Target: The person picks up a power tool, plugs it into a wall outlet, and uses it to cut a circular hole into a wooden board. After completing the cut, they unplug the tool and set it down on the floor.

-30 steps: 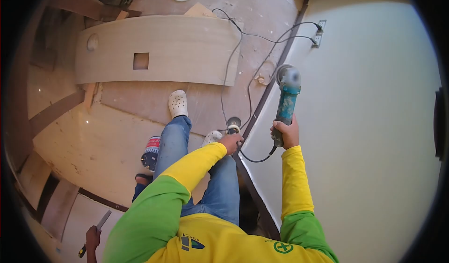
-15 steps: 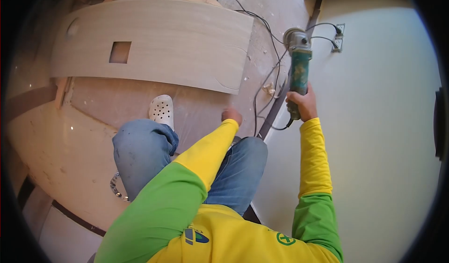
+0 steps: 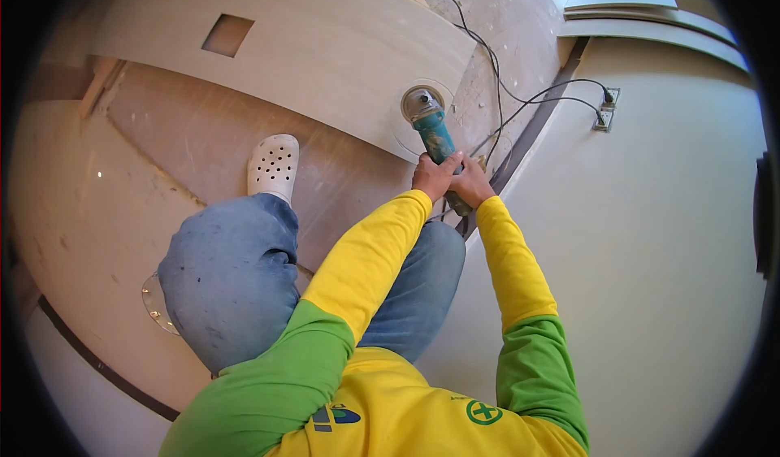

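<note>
An angle grinder (image 3: 437,138) with a green, worn body lies between my two hands, its disc end pointing away from me. My left hand (image 3: 434,176) is closed around the body, and my right hand (image 3: 471,182) grips it farther back, close against the left. The grinder's head overlaps the near right corner of a pale wood-grain panel (image 3: 325,59), over a curved line marked there. A square hole (image 3: 227,34) is cut through the panel farther left. The grinder's underside is hidden from me.
Black cords (image 3: 497,75) run across the dusty floor to a wall outlet (image 3: 606,109) on the right. The pale wall (image 3: 617,254) rises close beside my right arm. My white clog (image 3: 273,164) rests on the floor before the panel. Boards (image 3: 650,18) stand at the upper right.
The grinder has moved left from beside the wall to over the panel's corner. My left hand, empty-looking before, has come onto its body beside my right. The view has shifted slightly.
</note>
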Demonstrator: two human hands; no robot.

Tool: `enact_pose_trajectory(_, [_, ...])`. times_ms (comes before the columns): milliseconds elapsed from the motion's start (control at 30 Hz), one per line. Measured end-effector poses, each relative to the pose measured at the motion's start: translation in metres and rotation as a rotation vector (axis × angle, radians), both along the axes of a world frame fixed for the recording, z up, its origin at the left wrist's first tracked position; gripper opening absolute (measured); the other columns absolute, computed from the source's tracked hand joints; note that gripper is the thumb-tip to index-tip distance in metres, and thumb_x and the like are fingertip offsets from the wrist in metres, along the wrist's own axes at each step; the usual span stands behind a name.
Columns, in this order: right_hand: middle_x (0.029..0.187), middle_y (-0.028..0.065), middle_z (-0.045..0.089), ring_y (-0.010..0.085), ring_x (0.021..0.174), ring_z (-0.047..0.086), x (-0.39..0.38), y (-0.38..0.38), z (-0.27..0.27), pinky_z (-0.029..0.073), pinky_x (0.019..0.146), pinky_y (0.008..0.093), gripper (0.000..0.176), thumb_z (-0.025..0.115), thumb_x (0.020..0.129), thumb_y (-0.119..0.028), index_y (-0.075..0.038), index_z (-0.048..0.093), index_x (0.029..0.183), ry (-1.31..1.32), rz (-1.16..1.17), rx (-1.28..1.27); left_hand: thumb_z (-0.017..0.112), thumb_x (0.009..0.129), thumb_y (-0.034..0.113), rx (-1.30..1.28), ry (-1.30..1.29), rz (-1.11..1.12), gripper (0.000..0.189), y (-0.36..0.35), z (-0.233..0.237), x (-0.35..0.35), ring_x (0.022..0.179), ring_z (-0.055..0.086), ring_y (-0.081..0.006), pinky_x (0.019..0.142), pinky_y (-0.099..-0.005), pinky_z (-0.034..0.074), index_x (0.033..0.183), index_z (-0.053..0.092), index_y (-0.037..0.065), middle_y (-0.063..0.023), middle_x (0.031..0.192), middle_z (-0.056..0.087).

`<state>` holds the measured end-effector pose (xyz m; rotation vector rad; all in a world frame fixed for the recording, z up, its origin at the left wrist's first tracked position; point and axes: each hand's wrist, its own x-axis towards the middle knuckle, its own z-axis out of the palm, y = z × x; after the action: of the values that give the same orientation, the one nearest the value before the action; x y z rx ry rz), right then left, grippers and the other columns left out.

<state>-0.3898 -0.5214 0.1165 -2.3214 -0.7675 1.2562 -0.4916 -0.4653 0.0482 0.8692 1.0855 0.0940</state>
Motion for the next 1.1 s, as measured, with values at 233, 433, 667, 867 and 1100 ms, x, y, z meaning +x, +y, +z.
enact_pose_trajectory(233, [0.105,0.0133,0.070,0.0209,0.090,0.067,-0.005,0.017,-0.005,0.054,0.082,0.0349,0.059,0.080,0.076,-0.026,0.000,0.061,0.125,0.028,-0.035,-0.028,0.071,0.082,0.067,-0.028,0.016,0.019,0.093,0.013,0.001,-0.006,0.117,0.064,-0.0433,0.102,-0.0429,0.050,0.129,0.052,-0.011,-0.0323,0.127,0.063])
enact_pose_trajectory(433, [0.101,0.0116,0.069,0.0196,0.084,0.067,-0.005,0.022,-0.008,0.056,0.075,0.0336,0.055,0.078,0.080,-0.024,0.000,0.060,0.126,0.050,-0.064,-0.070,0.071,0.082,0.067,-0.049,0.037,0.008,0.093,0.018,0.001,-0.004,0.117,0.065,-0.0438,0.100,-0.0436,0.052,0.129,0.052,-0.011,-0.0329,0.126,0.063])
enact_pose_trajectory(667, [0.098,0.0114,0.069,0.0199,0.082,0.067,-0.006,0.027,-0.002,0.056,0.073,0.0335,0.058,0.079,0.080,-0.026,-0.002,0.058,0.129,0.129,-0.105,-0.120,0.071,0.081,0.067,-0.083,0.062,0.008,0.095,0.017,-0.001,-0.002,0.117,0.064,-0.0436,0.101,-0.0435,0.051,0.130,0.052,-0.011,-0.0333,0.128,0.062])
enact_pose_trajectory(867, [0.098,0.0121,0.069,0.0204,0.081,0.067,0.002,0.023,-0.014,0.056,0.073,0.0343,0.057,0.078,0.082,-0.026,-0.001,0.057,0.129,0.122,-0.087,-0.145,0.071,0.081,0.067,-0.069,0.070,-0.014,0.095,0.022,0.004,-0.004,0.118,0.064,-0.0435,0.101,-0.0432,0.051,0.130,0.052,-0.012,-0.0333,0.127,0.063])
enact_pose_trajectory(1100, [0.099,0.0130,0.069,0.0203,0.078,0.068,-0.005,0.033,0.000,0.057,0.070,0.0346,0.056,0.078,0.082,-0.025,-0.001,0.057,0.129,0.149,-0.123,-0.151,0.071,0.079,0.068,-0.073,0.082,0.013,0.095,0.027,0.013,-0.006,0.118,0.065,-0.0411,0.101,-0.0415,0.050,0.125,0.058,-0.014,-0.0331,0.126,0.064])
